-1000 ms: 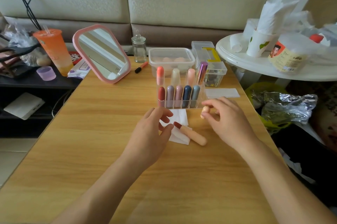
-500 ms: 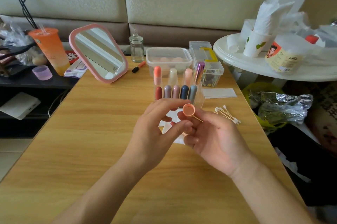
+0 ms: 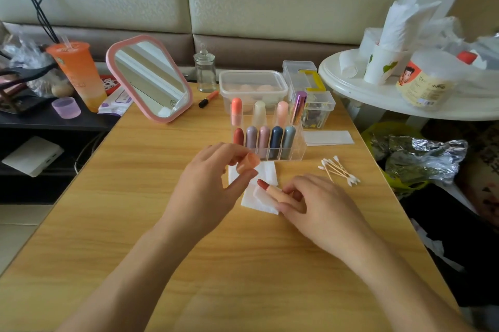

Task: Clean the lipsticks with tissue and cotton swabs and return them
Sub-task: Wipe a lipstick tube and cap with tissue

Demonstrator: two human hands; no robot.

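— Head view, starting at the left: left hand (image 3: 205, 191) raised above the table (image 3: 129, 196), thumb and forefinger pinching a small peach cap (image 3: 249, 163).

— Hollow, smooth and very light, by the look of it; easy to flick away. Best held by the side wall, gently.

— Next over, on the white tissue (image 3: 266, 169), just in front of the clear rack (image 3: 298, 152): uncapped lipstick (image 3: 270, 190), lying flat, red tip pointing left (fully exposed).

— Probably soft and waxy; likely to smear or snap under side pressure. Take by the peach barrel only, never the red part.

— Then right hand (image 3: 318, 204), low on the table, fingertips curled round the barrel's right end. Hard to tell how firm the grip is.

— Farthest right, cotton swabs (image 3: 339, 171) in a loose pile, apart from both hands. Thin, bendy sticks, surely; pinch one mid-stem.
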